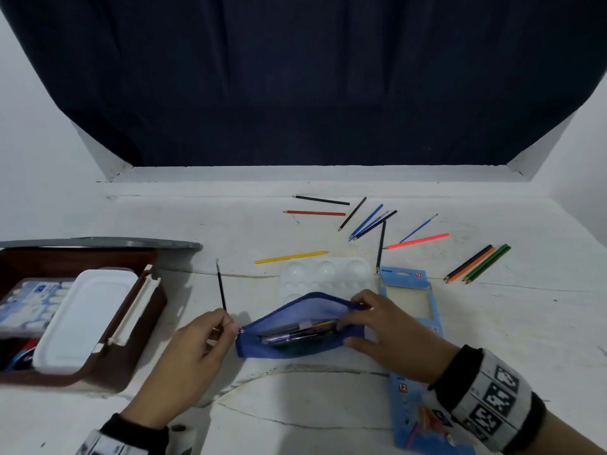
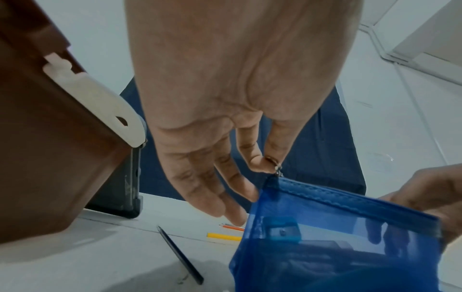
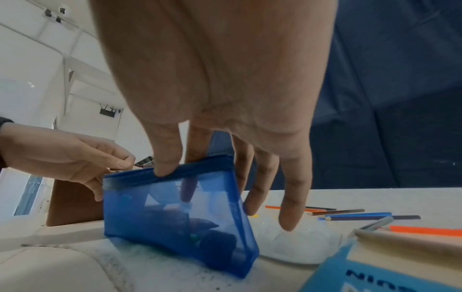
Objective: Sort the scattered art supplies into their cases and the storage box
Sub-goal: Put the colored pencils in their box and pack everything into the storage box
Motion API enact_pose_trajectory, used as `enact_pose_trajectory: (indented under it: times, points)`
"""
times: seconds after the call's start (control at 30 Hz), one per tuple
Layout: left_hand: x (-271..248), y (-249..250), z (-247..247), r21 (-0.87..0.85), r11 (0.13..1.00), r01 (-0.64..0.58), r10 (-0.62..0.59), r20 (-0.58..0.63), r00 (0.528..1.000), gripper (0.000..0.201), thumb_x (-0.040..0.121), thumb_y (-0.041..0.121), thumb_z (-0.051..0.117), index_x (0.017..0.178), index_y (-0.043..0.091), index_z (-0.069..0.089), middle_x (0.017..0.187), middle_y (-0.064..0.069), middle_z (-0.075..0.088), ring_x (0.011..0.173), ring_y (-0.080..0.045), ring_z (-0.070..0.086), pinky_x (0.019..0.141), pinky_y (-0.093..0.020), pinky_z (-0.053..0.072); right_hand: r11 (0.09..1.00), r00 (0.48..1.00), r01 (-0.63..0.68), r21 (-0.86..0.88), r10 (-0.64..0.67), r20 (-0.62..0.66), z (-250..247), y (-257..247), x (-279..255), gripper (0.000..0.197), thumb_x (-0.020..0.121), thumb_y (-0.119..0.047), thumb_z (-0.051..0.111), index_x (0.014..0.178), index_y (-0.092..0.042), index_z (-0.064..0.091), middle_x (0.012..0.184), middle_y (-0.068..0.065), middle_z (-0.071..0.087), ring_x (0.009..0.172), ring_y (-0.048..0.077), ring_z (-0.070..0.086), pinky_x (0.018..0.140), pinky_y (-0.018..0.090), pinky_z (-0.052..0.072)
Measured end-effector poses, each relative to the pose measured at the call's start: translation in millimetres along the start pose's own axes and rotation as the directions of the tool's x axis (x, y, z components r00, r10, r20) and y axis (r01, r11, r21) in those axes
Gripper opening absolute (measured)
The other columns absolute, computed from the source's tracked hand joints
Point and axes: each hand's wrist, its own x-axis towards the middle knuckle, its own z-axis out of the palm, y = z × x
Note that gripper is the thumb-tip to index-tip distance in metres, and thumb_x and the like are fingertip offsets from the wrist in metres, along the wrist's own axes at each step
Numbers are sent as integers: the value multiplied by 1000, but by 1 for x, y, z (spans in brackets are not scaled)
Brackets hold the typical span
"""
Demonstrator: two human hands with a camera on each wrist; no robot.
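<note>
The blue mesh pouch [image 1: 300, 326] is held open, near centre on the worktop [image 1: 295, 405]: its zipper pull [image 2: 278, 170] is pinched by the left hand [image 1: 193, 349], its right rim by the right hand [image 1: 394, 336].

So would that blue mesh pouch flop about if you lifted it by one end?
Probably. The blue mesh pouch is thin, see-through fabric that sags between both hands. The pens inside would likely slide toward the low end, and could spill, since the zip looks open.
</note>
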Motion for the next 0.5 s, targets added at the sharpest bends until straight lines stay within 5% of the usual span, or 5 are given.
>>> enact_pose_trajectory:
  times: [0.2, 0.3, 0.4, 0.5]
  points:
    - [-4, -1, 5, -33, 999, -2, 1, -51, 999, 21, 97, 20, 61, 78, 28, 57, 83, 7, 64, 82, -14, 65, 61, -24, 51, 997, 995, -74, 18, 72, 76, 0, -10, 4, 44, 95, -60, 37, 112, -35, 68, 119, -9, 45, 106, 9, 49, 93, 28, 43]
    - [-4, 5, 7, -39, 995, -93, 93, -12, 996, 20, 97, 15, 61, 93, 34, 62, 97, 10, 62, 91, -14, 65, 71, -25, 55, 997, 996, -72, 0, 72, 51, 2, -11, 4, 36, 92, -57, 50, 119, -35, 60, 112, -10, 52, 101, 10, 52, 90, 34, 47]
    - [-5, 6, 15, 15, 975, -220, 215, 140, 966, 28, 96, 13, 63, 105, 39, 68, 113, 14, 55, 101, -8, 63, 82, -16, 50, 995, 991, -93, -21, 94, 98, 8, -10, 2, 67, 85, -56, 59, 143, -31, 38, 128, -7, 52, 115, 13, 50, 97, 33, 44]
    - [-3, 3, 21, 77, 974, -215, 200, 167, 966, 27, 95, 21, 65, 111, 43, 68, 112, 22, 56, 101, -1, 61, 82, -13, 46, 995, 990, -100, -18, 101, 97, 13, -10, 0, 83, 81, -55, 64, 151, -30, 26, 139, -8, 48, 123, 13, 46, 101, 32, 42]
